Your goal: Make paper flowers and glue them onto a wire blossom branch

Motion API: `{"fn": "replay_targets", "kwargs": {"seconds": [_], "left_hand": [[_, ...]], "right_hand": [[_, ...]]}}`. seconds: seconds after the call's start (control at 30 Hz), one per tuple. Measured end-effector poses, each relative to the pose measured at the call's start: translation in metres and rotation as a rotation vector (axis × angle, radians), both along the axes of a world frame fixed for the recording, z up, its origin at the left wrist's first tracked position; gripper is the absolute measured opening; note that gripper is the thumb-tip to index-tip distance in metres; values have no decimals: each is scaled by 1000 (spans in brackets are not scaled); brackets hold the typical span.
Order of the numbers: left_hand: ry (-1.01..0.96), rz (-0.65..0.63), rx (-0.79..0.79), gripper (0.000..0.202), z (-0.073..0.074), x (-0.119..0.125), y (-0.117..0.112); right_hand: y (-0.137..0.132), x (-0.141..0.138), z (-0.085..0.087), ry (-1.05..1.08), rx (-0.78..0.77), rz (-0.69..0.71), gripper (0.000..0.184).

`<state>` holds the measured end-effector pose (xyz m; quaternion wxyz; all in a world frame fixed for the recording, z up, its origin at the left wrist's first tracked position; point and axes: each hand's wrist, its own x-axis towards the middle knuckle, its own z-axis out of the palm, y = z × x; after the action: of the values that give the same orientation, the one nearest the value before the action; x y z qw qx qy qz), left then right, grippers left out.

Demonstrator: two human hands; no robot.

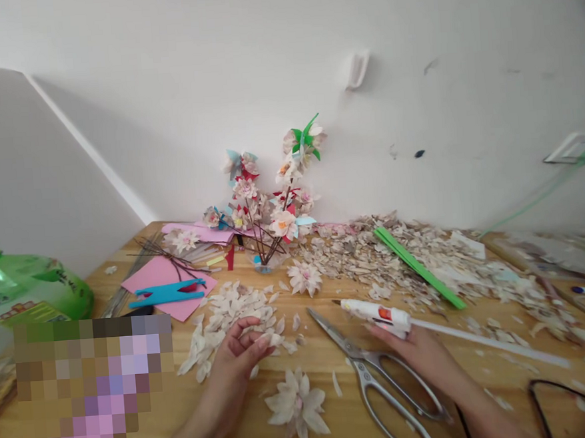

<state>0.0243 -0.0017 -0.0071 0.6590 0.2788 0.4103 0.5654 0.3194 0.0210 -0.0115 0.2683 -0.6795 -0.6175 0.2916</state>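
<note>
My left hand point(239, 353) rests on the wooden table point(151, 422) with its fingers curled around a pale paper petal at the edge of a heap of cut petals point(229, 317). My right hand point(416, 350) grips a white glue gun point(376, 312), nozzle pointing left, with a clear glue stick point(486, 342) trailing to the right. Metal scissors point(373, 373) lie partly open between my hands. A finished pale paper flower point(296, 402) lies near the front edge, below my left hand.
A bunch of paper flowers on twigs point(271, 200) stands against the white wall. Paper scraps point(425, 256) and a green strip point(419, 267) cover the right side. Pink sheets point(161, 278), a blue cutout point(170, 293) and a green plastic bottle point(27, 287) lie left. A black cable point(549, 388) curves at right.
</note>
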Motion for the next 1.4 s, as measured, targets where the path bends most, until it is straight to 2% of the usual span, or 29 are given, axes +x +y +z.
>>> {"fn": "replay_targets", "kwargs": {"seconds": [0.1,0.2,0.33,0.47,0.53,0.6,0.63,0.7,0.77,0.8,0.9,1.0,1.2,1.3,1.4], "left_hand": [[-9,-7,11,30,2,0,0],[-14,1,7,30,5,1,-1],[-19,36,-10,33,8,1,-1],[-42,49,10,33,7,-1,0],[-58,44,27,31,6,-2,0],[-65,42,39,30,5,-3,1],[-64,40,45,29,4,-4,1],[-50,32,58,27,3,-4,1],[-28,22,74,26,1,-3,0],[-19,21,84,26,1,-3,0],[4,26,110,27,0,-3,-1],[17,30,120,28,0,-3,-2],[32,-1,144,26,-1,-4,-2],[73,-9,170,26,0,-6,-2],[142,-26,202,25,3,-6,-3]], "right_hand": [[11,13,-9,82,-11,33,45],[15,13,-9,142,-22,78,43],[11,18,-8,45,-30,115,45],[-15,35,-13,-276,99,-96,57],[-37,35,-12,-358,191,-148,45],[-58,20,-6,-358,293,-161,34],[-67,8,-2,-331,371,-111,27],[-78,-25,7,-254,466,160,13],[-79,-61,15,-228,412,462,7],[-77,-77,18,-234,326,551,8],[-65,-114,21,-239,176,598,19],[-56,-127,21,-229,109,586,9],[-50,-106,27,86,113,552,7],[-45,-91,30,147,113,553,5],[-40,-83,30,168,181,601,9]]}}
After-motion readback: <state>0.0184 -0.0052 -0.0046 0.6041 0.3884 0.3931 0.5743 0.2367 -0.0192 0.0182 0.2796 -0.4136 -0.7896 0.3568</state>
